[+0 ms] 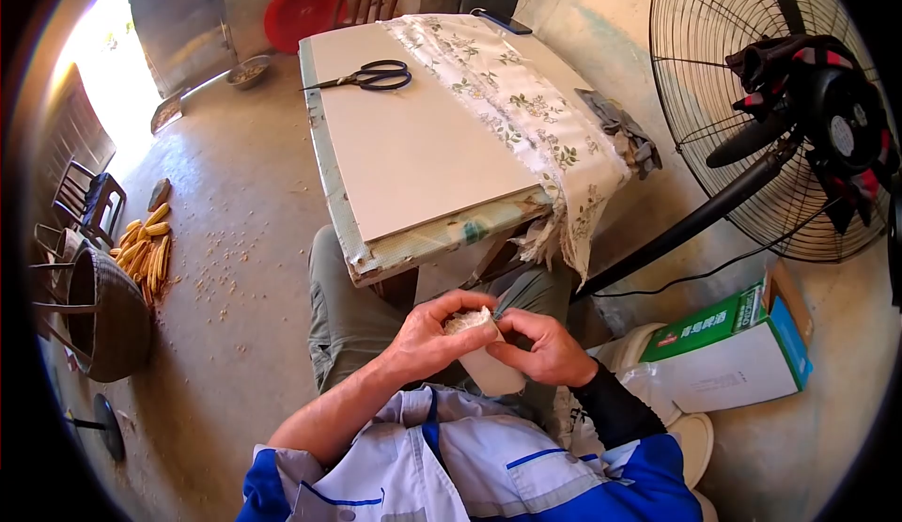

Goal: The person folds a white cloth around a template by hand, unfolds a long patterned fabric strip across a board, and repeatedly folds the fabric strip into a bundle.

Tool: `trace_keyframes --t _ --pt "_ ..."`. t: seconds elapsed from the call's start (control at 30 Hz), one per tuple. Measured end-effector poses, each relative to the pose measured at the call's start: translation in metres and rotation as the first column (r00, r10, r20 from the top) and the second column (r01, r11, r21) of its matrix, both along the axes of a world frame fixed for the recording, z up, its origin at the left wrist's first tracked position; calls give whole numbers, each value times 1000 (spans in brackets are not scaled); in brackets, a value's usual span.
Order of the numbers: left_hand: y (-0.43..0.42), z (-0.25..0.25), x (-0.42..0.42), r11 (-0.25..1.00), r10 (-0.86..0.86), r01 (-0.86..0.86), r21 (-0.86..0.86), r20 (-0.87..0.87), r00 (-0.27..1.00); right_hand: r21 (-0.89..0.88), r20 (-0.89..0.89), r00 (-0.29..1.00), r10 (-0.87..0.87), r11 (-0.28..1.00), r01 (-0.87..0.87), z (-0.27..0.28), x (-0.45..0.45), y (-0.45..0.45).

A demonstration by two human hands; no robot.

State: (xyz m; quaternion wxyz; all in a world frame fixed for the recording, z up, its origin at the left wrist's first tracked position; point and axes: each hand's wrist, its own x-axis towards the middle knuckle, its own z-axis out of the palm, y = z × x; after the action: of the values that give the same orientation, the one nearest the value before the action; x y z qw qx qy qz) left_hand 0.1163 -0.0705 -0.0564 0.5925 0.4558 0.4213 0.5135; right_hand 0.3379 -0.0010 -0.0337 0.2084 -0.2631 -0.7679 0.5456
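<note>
Above my lap is a small white cloth pouch [492, 373], its open top full of pale, crumbly-looking stuffing. My left hand [427, 342] is closed around the pouch's upper part, with the thumb across the front. My right hand [547, 347] pinches the pouch's right edge near the opening, thumb and fingers pressed together. A thin dark strand shows by the right fingertips; what it is I cannot make out. Ahead of both hands stands a table with a pale board [423, 146], where dark-handled scissors [381, 75] lie shut near the far left corner.
A floral cloth [536, 99] hangs over the table's right side, beside grey gloves [622, 132] and a phone [503, 21]. A large fan [770, 99] and a green-white carton [723, 353] are at right. Corn cobs [146, 249] and a basket [108, 315] are at left.
</note>
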Motion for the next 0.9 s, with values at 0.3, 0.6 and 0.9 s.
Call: trace_keyframes --t 0.3,0.6,0.9 --pt "0 12 -10 951 290 -287 118 -5 957 74 77 997 -15 997 9 10 6 -10" --pt "-4 20 -10 937 302 -278 209 -89 949 216 34 999 8 976 -15 12 20 -23" --pt "0 35 -13 873 412 -266 408 -328 850 364 25 998 -59 930 46 37 23 -13"
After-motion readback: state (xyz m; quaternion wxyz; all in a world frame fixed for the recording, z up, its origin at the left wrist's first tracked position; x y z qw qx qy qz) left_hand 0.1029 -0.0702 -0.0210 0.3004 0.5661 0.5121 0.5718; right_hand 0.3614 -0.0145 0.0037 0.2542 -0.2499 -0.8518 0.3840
